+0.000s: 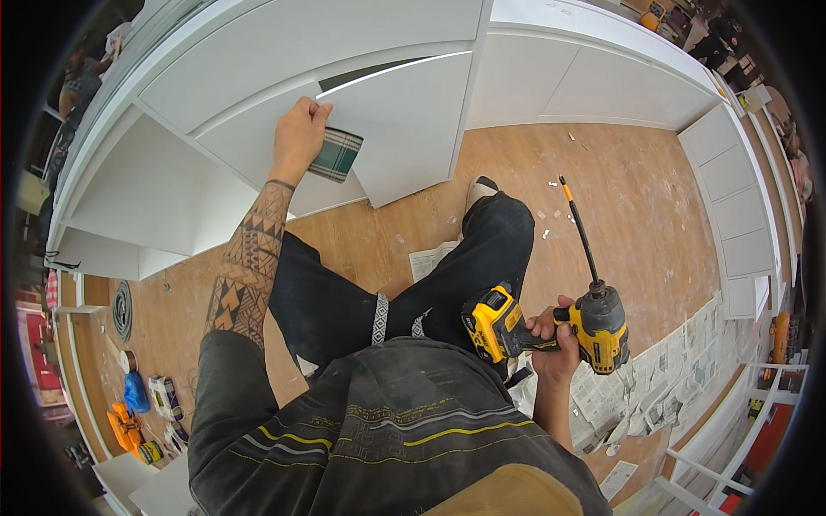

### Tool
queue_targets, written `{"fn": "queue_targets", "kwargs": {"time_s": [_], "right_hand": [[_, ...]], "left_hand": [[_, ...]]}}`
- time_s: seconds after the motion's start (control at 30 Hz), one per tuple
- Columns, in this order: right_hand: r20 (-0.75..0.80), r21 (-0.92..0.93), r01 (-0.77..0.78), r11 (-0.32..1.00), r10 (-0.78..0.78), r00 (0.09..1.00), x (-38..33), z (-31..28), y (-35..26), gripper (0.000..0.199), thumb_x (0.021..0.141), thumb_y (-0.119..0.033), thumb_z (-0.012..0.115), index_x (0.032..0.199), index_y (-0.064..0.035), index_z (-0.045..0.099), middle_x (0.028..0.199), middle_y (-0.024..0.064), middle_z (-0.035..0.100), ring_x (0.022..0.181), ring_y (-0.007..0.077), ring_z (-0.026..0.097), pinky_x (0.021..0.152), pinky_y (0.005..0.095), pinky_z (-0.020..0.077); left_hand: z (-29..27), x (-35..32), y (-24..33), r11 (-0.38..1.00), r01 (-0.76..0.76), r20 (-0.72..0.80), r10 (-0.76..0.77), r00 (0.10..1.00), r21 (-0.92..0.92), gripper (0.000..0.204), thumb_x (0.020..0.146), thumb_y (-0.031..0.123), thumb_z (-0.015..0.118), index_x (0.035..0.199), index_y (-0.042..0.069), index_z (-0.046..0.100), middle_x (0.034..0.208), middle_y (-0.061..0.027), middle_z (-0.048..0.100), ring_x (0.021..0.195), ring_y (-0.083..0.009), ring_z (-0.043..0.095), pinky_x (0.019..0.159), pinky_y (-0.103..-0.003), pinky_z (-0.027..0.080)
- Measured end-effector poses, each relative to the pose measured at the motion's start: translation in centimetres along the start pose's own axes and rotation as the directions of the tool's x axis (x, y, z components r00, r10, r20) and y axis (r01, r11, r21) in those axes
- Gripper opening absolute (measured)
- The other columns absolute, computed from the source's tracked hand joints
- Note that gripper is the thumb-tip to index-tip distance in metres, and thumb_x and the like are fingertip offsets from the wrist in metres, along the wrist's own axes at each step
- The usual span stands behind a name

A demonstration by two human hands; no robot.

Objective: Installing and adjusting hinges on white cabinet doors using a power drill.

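Observation:
My left hand (298, 140) is curled at the upper left corner of a white cabinet door (404, 120), which tilts out from the cabinet front and leaves a dark gap along its top edge. Just beside that hand is a green plaid piece (337, 155); whether it is cloth, and what it hangs from, I cannot tell. In my right hand (555, 348) is a yellow and black cordless impact driver (605, 331), gripped by its handle. Its long black bit (583, 232) with an orange band points away from me, over the floor.
White cabinets (559, 77) run along the far side, with an open compartment (142, 185) at left. Newspaper sheets (680, 370) and small scraps lie on the wooden floor (637, 198). A coiled hose (122, 311), a blue bag (136, 391) and orange tools (125, 427) sit at the left. A white ladder-like frame (731, 447) stands lower right.

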State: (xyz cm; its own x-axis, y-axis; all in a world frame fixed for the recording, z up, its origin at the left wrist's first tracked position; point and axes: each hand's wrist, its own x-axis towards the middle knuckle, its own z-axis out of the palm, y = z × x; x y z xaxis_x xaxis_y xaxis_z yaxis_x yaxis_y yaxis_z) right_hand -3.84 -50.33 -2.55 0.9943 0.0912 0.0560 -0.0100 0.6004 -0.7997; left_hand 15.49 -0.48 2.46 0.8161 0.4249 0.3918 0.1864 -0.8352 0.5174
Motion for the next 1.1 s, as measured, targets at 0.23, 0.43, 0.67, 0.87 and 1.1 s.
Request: {"fn": "queue_targets", "kwargs": {"time_s": [0.23, 0.43, 0.67, 0.87, 1.1], "right_hand": [[0.015, -0.089, 0.013, 0.996, -0.011, 1.000, -0.2, 0.0, -0.3, 0.049, 0.097, -0.024, 0.066, 0.138, 0.0004, 0.054, 0.078, 0.0055, 0.054, 0.076, 0.0178, 0.057, 0.082, 0.0396, 0.0531], [0.074, -0.135, 0.035, 0.990, -0.025, 0.997, 0.0, 0.2, -0.6, 0.048, 0.098, -0.023, 0.065, 0.139, 0.0010, 0.053, 0.078, 0.0051, 0.054, 0.077, 0.0168, 0.056, 0.079, 0.0396, 0.0522], [0.047, -0.102, -0.008, 0.995, 0.013, 0.999, 0.5, 0.4, -0.7, 0.048, 0.099, -0.022, 0.065, 0.139, 0.0006, 0.053, 0.078, 0.0040, 0.053, 0.077, 0.0158, 0.054, 0.080, 0.0383, 0.0512], [0.043, -0.100, -0.012, 0.995, 0.016, 0.999, 0.9, 0.6, -0.8, 0.050, 0.099, -0.023, 0.064, 0.140, 0.0008, 0.052, 0.078, 0.0044, 0.052, 0.077, 0.0155, 0.054, 0.080, 0.0367, 0.0518], [0.063, -0.189, -0.006, 0.982, 0.018, 0.998, 0.8, 1.3, -1.3, 0.050, 0.099, -0.023, 0.064, 0.140, 0.0017, 0.052, 0.077, 0.0044, 0.053, 0.075, 0.0157, 0.055, 0.080, 0.0375, 0.0540]], "left_hand": [[0.5, 1.1, -0.1, 0.999, 0.034, -0.023, -0.033, 0.999, 0.037, 0.037, 0.100, 0.040, 0.064, 0.095, 0.004, 0.068, 0.084, -0.0182, 0.073, 0.083, -0.0397, 0.070, 0.075, -0.047, 0.054], [0.8, 1.7, 0.4, 0.998, 0.061, -0.057, -0.062, 0.996, -0.012, 0.037, 0.098, 0.041, 0.066, 0.098, 0.004, 0.072, 0.086, -0.0189, 0.073, 0.084, -0.0392, 0.071, 0.076, -0.046, 0.055], [0.4, 1.0, -0.1, 0.992, 0.103, -0.026, -0.105, 0.994, -0.068, 0.038, 0.100, 0.040, 0.065, 0.098, 0.003, 0.073, 0.083, -0.0169, 0.074, 0.081, -0.0368, 0.072, 0.075, -0.045, 0.055], [-0.3, 0.4, 0.3, 0.988, 0.089, -0.045, -0.095, 0.994, -0.125, 0.041, 0.100, 0.042, 0.065, 0.096, 0.002, 0.072, 0.081, -0.0190, 0.072, 0.080, -0.0382, 0.071, 0.073, -0.045, 0.055], [5.6, -4.8, -2.1, 0.953, 0.154, 0.169, -0.112, 0.979, -0.260, 0.043, 0.099, 0.041, 0.064, 0.093, -0.001, 0.071, 0.083, -0.0242, 0.071, 0.081, -0.0426, 0.069, 0.075, -0.049, 0.055]]}}
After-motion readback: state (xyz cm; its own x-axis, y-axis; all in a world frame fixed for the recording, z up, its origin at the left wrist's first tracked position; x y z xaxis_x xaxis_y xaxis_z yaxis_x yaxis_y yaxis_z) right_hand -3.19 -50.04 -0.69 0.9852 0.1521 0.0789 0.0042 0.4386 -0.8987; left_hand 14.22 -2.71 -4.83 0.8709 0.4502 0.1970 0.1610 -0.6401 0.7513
